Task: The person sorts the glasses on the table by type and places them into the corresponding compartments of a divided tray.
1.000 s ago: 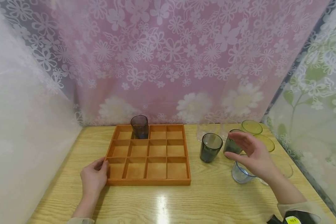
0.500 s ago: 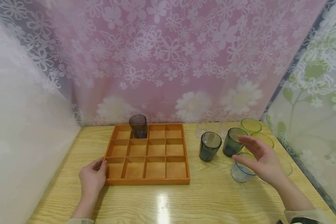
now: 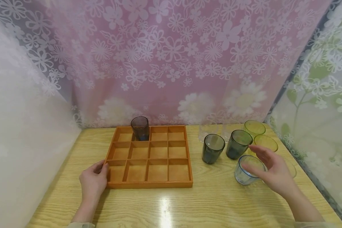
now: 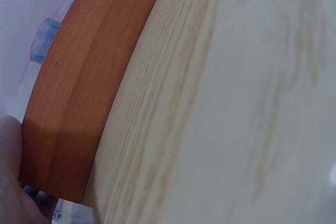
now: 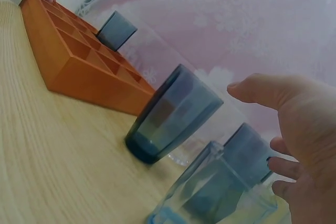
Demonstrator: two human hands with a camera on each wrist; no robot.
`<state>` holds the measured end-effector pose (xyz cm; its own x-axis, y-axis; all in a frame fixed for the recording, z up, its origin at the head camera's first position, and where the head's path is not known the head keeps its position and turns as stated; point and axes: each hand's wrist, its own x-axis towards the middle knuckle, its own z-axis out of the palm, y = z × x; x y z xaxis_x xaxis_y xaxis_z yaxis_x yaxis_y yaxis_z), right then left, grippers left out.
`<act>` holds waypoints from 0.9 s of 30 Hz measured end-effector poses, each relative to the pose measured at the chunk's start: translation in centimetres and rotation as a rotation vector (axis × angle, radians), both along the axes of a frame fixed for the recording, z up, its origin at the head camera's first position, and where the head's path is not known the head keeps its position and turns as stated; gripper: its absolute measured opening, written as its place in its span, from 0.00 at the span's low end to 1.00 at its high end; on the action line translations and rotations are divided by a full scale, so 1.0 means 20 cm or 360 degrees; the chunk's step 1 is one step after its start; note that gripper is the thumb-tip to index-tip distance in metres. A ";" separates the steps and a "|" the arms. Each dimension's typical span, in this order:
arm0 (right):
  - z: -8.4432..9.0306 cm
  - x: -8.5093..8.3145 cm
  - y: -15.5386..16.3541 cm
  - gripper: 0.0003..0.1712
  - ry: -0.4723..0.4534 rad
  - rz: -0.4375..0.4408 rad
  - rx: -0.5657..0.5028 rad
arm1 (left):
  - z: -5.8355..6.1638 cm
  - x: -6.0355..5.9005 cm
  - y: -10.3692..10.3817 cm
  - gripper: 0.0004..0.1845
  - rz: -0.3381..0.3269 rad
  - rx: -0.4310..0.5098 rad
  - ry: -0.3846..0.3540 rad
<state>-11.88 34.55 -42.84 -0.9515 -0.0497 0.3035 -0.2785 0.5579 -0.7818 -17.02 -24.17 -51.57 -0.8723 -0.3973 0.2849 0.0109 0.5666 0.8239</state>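
At the left, my left hand (image 3: 93, 182) grips the left edge of a wooden compartment tray (image 3: 149, 184), with thumb and fingers at its front left corner. A dark smoky drinking glass (image 3: 140, 128) stands upright in the tray's back row, second compartment from the left. My right hand (image 3: 276, 174) is spread, thumb apart from the fingers, over the right side of a clear blue-rimmed glass (image 3: 243, 179). In the right wrist view the fingers (image 5: 286, 167) are beside this glass and hold nothing. Two grey-green glasses (image 3: 213, 148) stand behind it.
Two yellow-green glasses (image 3: 254, 127) stand at the back right. Clear glasses (image 3: 207, 128) are by the back curtain, hard to make out. Another clear rim (image 3: 292, 169) shows partly behind the right hand. Floral curtains (image 3: 171, 63) enclose the wooden table (image 3: 131, 207).
My right hand has moved down and to the right, from beside the right grey-green glass to the blue-rimmed glass. The left hand has stayed on the tray.
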 end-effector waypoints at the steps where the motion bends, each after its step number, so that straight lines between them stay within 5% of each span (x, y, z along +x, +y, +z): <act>1: -0.01 0.00 0.00 0.43 -0.0010 -0.0002 0.0001 | 0.00 0.00 0.00 0.14 -0.0002 0.0002 0.0000; 11: -0.06 0.03 0.01 0.53 -0.0138 -0.0039 0.0059 | -0.01 0.00 -0.01 0.13 -0.0010 0.0012 0.0012; 27: -0.14 0.04 -0.01 0.57 -0.0030 -0.0088 -0.0005 | -0.01 0.00 0.00 0.13 -0.0003 0.0023 0.0025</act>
<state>-11.10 34.34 -45.63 -0.9584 0.0040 0.2854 -0.2324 0.5696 -0.7884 -17.06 -24.26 -51.69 -0.8684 -0.4001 0.2929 0.0250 0.5546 0.8318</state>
